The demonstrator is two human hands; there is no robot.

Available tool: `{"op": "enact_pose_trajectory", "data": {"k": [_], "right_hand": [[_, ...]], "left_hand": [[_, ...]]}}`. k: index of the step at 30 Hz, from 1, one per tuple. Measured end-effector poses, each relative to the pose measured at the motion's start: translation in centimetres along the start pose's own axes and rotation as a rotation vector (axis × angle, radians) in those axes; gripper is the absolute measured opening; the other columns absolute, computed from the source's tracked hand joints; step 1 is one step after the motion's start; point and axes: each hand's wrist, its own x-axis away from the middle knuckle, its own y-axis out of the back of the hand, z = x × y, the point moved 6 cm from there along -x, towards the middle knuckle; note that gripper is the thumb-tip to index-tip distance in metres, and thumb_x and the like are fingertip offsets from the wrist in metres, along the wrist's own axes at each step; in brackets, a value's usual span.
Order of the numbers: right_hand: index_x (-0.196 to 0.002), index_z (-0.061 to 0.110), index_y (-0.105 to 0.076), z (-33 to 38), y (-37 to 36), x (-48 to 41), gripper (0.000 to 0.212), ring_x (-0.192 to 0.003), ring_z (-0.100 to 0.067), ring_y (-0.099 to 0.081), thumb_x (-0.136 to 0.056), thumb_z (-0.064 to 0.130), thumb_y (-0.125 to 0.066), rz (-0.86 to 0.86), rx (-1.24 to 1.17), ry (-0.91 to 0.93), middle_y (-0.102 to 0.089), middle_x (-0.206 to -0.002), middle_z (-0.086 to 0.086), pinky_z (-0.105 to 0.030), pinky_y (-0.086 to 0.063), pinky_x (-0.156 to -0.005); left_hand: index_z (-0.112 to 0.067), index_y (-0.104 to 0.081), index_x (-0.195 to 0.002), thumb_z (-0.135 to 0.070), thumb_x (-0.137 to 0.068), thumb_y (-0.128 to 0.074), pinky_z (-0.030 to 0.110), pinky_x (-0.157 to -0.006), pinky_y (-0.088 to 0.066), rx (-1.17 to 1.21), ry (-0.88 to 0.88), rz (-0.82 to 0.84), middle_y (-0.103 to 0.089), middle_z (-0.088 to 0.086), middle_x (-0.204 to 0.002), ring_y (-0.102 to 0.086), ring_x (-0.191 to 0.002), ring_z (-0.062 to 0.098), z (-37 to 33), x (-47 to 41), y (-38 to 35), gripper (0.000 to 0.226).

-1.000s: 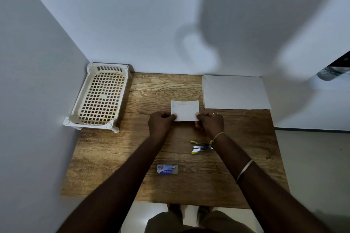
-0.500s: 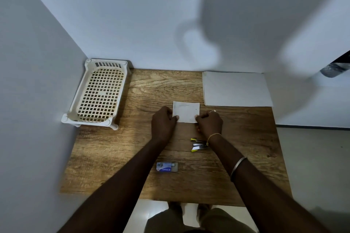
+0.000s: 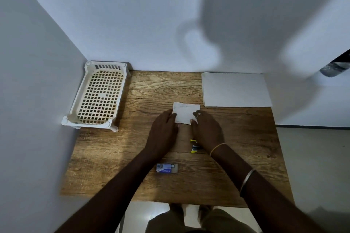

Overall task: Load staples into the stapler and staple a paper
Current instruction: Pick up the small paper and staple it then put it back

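A small folded white paper lies flat on the wooden table, mid-table. My left hand rests on its left edge and my right hand on its right edge, fingers pressing it down. The stapler, yellow, blue and silver, lies just behind my right wrist, mostly hidden by it. A small blue staple box sits nearer to me, between my forearms.
A cream plastic lattice tray stands at the back left against the wall. A stack of white sheets lies at the back right. Walls close the left and back sides; the floor drops off on the right.
The paper went from being held up slightly to lying flat on the table. Both hands lowered onto its side edges and flattened out.
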Motion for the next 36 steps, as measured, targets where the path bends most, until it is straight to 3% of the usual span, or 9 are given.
{"op": "enact_pose_trajectory", "data": {"k": [3,5,7,16,25,36], "right_hand": [[-0.146,0.007,-0.047,1.0,-2.4,1.1,0.049,-0.146,-0.028,-0.035,-0.103,0.031,-0.04,0.149,0.182,0.109,-0.041,-0.156,-0.013,-0.042,-0.03,-0.119],[-0.152,0.009,-0.037,0.8,-3.6,1.4,0.053,-0.151,-0.029,-0.024,-0.105,0.033,-0.032,0.222,0.234,0.109,-0.029,-0.163,-0.012,-0.046,-0.02,-0.122],[-0.155,0.01,-0.03,0.4,-4.4,1.4,0.056,-0.153,-0.028,-0.017,-0.105,0.036,-0.028,0.276,0.249,0.096,-0.021,-0.166,-0.011,-0.048,-0.014,-0.123],[-0.154,0.012,-0.034,-0.8,-4.7,1.0,0.055,-0.152,-0.026,-0.02,-0.105,0.037,-0.028,0.263,0.295,0.135,-0.022,-0.166,-0.009,-0.048,-0.015,-0.122],[-0.157,0.008,-0.024,-0.5,-4.1,-2.2,0.061,-0.154,-0.032,-0.014,-0.105,0.041,-0.028,0.296,0.4,0.213,-0.014,-0.167,-0.015,-0.05,-0.01,-0.124],[-0.156,0.006,-0.022,-0.5,-3.5,-8.5,0.062,-0.153,-0.034,-0.014,-0.105,0.04,-0.029,0.289,0.417,0.227,-0.014,-0.166,-0.019,-0.05,-0.007,-0.124]], "left_hand": [[-0.001,-0.027,-0.156,-0.031,-0.107,-0.036,0.052,-0.123,-0.015,-0.105,-0.181,0.2,-0.015,0.021,-0.167,-0.017,-0.154,0.037,-0.9,0.6,-1.5,0.059],[-0.002,-0.015,-0.159,-0.037,-0.107,-0.02,0.053,-0.125,-0.008,-0.165,-0.223,0.287,-0.001,0.019,-0.168,-0.003,-0.156,0.034,-1.0,0.8,-2.3,0.063],[-0.002,-0.01,-0.159,-0.041,-0.108,-0.019,0.053,-0.126,-0.005,-0.195,-0.218,0.352,0.003,0.019,-0.168,0.001,-0.156,0.034,-1.0,1.0,-3.0,0.064],[-0.005,-0.002,-0.161,-0.044,-0.108,-0.017,0.047,-0.127,-0.001,-0.165,-0.132,0.41,0.008,0.016,-0.169,0.006,-0.157,0.028,-0.5,1.0,-4.0,0.067],[-0.005,-0.006,-0.16,-0.049,-0.104,-0.009,0.044,-0.125,0.0,-0.133,-0.111,0.38,0.002,0.017,-0.169,0.0,-0.157,0.029,0.5,-2.5,-4.4,0.071],[-0.005,-0.007,-0.161,-0.043,-0.108,-0.022,0.045,-0.125,-0.004,-0.118,-0.092,0.382,0.003,0.016,-0.169,0.0,-0.157,0.029,1.7,-8.6,-4.3,0.066]]}}
